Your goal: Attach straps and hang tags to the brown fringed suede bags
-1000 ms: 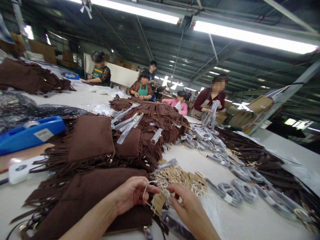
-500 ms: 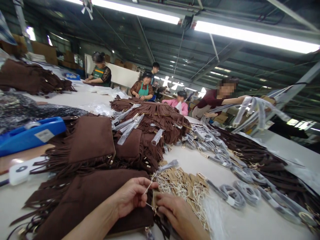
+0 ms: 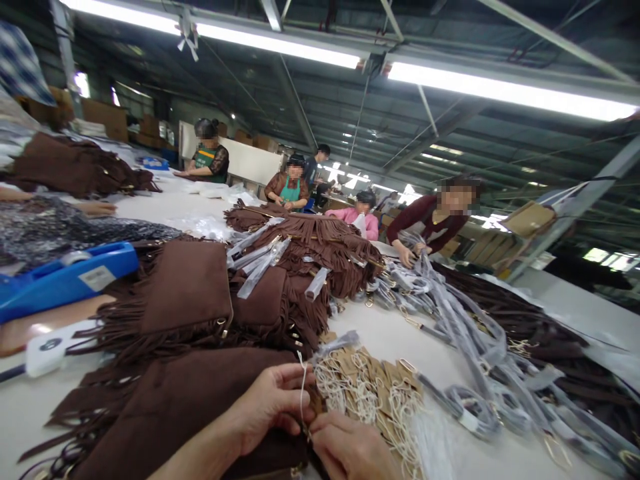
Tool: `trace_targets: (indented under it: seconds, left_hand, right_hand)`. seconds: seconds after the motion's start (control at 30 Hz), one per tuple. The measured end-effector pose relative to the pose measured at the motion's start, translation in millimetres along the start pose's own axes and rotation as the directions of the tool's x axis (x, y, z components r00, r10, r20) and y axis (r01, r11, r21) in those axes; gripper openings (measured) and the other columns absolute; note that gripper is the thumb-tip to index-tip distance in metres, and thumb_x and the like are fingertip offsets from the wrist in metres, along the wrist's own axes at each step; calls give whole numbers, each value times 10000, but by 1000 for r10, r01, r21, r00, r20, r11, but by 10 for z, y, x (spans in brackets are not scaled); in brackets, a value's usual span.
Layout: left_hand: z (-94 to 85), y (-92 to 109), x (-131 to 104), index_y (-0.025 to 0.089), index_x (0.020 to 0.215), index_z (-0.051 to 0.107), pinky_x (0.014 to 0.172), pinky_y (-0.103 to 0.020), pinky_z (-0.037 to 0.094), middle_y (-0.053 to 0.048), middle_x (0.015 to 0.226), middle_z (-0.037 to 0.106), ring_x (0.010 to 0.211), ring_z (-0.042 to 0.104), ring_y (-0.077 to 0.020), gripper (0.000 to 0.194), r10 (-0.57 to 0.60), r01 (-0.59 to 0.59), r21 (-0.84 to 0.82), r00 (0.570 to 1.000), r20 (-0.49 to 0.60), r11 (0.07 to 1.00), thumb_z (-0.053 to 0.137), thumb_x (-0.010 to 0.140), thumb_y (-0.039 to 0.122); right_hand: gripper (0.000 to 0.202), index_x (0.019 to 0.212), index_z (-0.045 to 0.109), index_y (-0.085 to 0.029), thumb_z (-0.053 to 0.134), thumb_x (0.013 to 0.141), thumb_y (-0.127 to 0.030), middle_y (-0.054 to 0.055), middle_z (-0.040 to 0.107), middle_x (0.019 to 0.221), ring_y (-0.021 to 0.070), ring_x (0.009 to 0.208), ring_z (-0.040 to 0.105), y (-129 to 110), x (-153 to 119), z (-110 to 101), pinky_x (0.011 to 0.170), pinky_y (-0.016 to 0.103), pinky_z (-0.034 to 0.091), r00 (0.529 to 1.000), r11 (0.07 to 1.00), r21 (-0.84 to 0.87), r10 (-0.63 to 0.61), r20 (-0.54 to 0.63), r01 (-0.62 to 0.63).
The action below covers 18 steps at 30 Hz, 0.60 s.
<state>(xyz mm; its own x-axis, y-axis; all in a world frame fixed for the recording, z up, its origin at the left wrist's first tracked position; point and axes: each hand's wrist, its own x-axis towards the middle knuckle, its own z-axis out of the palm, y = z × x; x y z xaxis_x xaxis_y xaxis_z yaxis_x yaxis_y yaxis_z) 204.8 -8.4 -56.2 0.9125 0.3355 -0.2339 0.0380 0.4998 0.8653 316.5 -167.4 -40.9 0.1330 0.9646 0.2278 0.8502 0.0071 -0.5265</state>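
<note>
Tube lights point(image 3: 510, 81) above pale table point(image 3: 367, 327), brown bags point(image 3: 190, 287); left hand point(image 3: 267, 407) pinching white string point(image 3: 304, 380), right hand point(image 3: 353, 445) alongside, grip unclear.

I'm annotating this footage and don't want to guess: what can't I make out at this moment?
All in the head view:
- What the right hand holds: hidden by the hand itself.
- The lower end of the string: hidden by that hand.
- Part of the near bag: covered by the left forearm.
- Any print on the tags: too small, strings lying over them.
- Any text on the white label: too small and blurred.
</note>
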Motion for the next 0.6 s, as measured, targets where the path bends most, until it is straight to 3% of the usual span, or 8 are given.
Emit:
trace_targets:
  seconds: [0.07, 0.1, 0.17, 0.23, 0.3, 0.4, 0.5, 0.6]
  left_hand:
    - [30, 14, -23, 201, 1066, 701, 557, -216, 435, -28, 1027, 693, 688, 611, -136, 486, 125, -132, 215, 991, 45, 968, 715, 587, 118]
    - [49, 34, -42, 203, 1033, 716, 611, -223, 435, -11, 934, 695, 717, 600, -142, 448, 214, -227, 354, 974, 75, 907, 693, 600, 91]
    - [70, 100, -92, 208, 924, 747, 687, -228, 412, 6, 797, 662, 763, 586, -153, 321, 376, -392, 605, 913, 162, 693, 642, 660, 58]
    - [42, 206, -151, 212, 830, 753, 691, -231, 394, 3, 752, 636, 762, 584, -157, 249, 454, -454, 743, 862, 227, 491, 590, 722, 58]
    - [-54, 350, -218, 213, 812, 744, 702, -234, 401, -6, 769, 652, 771, 600, -167, 224, 509, -449, 798, 834, 213, 401, 566, 767, 84]
    - [-270, 605, -347, 215, 860, 720, 765, -252, 424, -18, 865, 697, 835, 625, -197, 178, 663, -374, 842, 748, 25, 389, 575, 785, 144]
    - [-395, 797, -502, 204, 880, 679, 732, -267, 449, -16, 842, 689, 801, 622, -210, 134, 745, -358, 777, 635, -204, 518, 591, 798, 263]
    - [-350, 812, -622, 190, 893, 656, 671, -253, 461, -5, 791, 663, 750, 607, -195, 204, 720, -430, 650, 639, -271, 627, 607, 786, 357]
  right_hand:
    - [238, 793, 681, -215, 505, 861, -69, 38, 718, 875, 169, 796, 670, -44, 43, -39, 707, 212, 475, 996, 998, -12, -54, 77, 55]
    - [232, 769, 668, -205, 504, 833, -53, 40, 709, 847, 172, 780, 663, -65, 66, -57, 689, 218, 467, 994, 998, -18, -65, 84, 67]
    - [214, 714, 634, -198, 507, 775, -36, 33, 689, 795, 173, 758, 648, -102, 102, -87, 676, 228, 452, 997, 998, 24, -64, 37, 64]
    - [202, 705, 613, -203, 506, 755, -39, 14, 680, 781, 167, 770, 640, -135, 114, -111, 704, 230, 448, 999, 991, 123, -49, -11, 50]
    - [191, 739, 616, -212, 507, 772, -58, -3, 681, 795, 162, 791, 637, -159, 98, -131, 743, 234, 448, 999, 979, 203, 28, -43, -18]
    - [174, 840, 618, -218, 542, 756, -85, -5, 665, 850, 174, 812, 624, -168, 41, -134, 736, 245, 453, 974, 955, 198, 225, 13, -223]
    - [251, 876, 595, -217, 565, 681, -61, 3, 653, 895, 196, 867, 606, -136, -9, -97, 755, 265, 446, 939, 938, 79, 328, 102, -336]
    - [367, 966, 609, -222, 550, 656, -35, 17, 672, 983, 211, 965, 607, -68, -14, -61, 837, 285, 448, 941, 949, 22, 307, 140, -313]
